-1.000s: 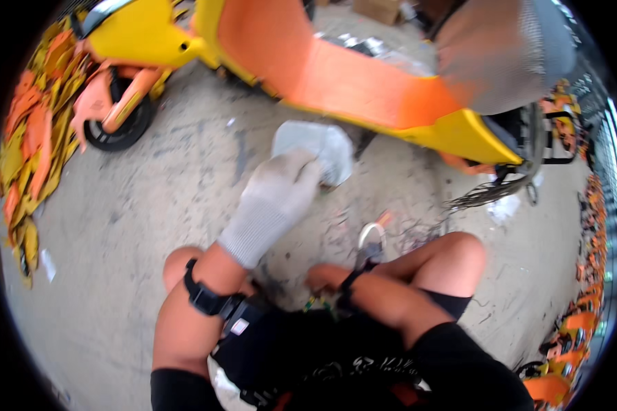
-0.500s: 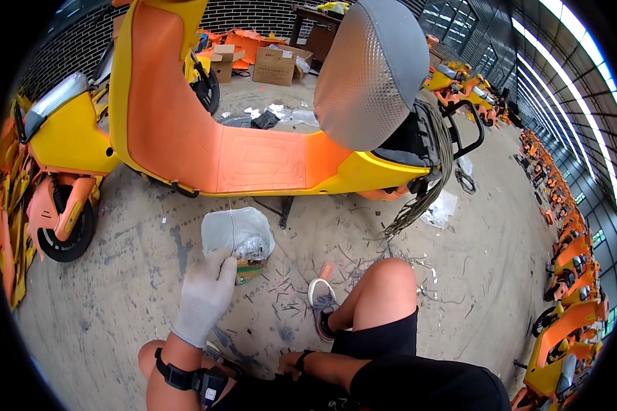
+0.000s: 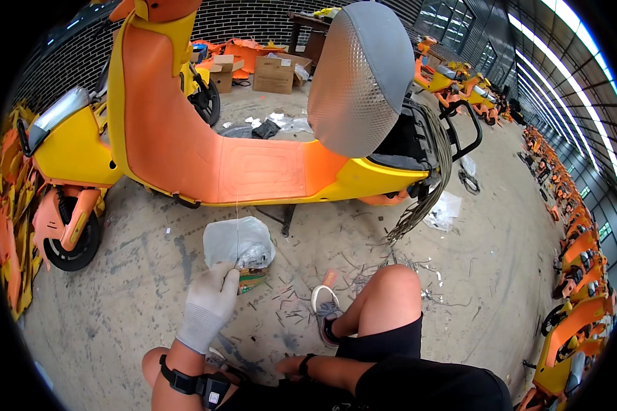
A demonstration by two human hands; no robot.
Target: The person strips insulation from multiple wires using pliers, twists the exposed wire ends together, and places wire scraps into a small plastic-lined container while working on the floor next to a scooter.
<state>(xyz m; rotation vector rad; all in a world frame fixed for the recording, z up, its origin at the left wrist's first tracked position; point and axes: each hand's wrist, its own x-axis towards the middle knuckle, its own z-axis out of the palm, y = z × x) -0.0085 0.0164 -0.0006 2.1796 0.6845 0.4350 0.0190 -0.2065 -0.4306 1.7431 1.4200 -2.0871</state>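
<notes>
My left hand (image 3: 211, 298), in a pale grey knit glove, pinches a thin wire (image 3: 238, 229) between thumb and fingers. The wire stands nearly straight up, and its top shows against the scooter's orange footboard. Just beyond that hand, a clear plastic bag (image 3: 234, 240) sits on the floor, with a green and brown packet (image 3: 252, 279) at its near edge. My right hand (image 3: 290, 367) rests low by my lap, a dark band at its wrist; its fingers are hidden. Ahead stands a yellow and orange scooter (image 3: 253, 168) with its silver-grey seat tipped up.
A bundle of grey cables (image 3: 435, 147) hangs over the scooter's rear. Short wire scraps (image 3: 295, 298) litter the floor by my shoe. Another scooter (image 3: 72, 168) stands at left; rows of them line the right. Cardboard boxes (image 3: 273, 74) sit behind.
The view has shifted slightly, so the scooter and my left hand sit a little lower in the picture. My left hand keeps its pinch on the wire.
</notes>
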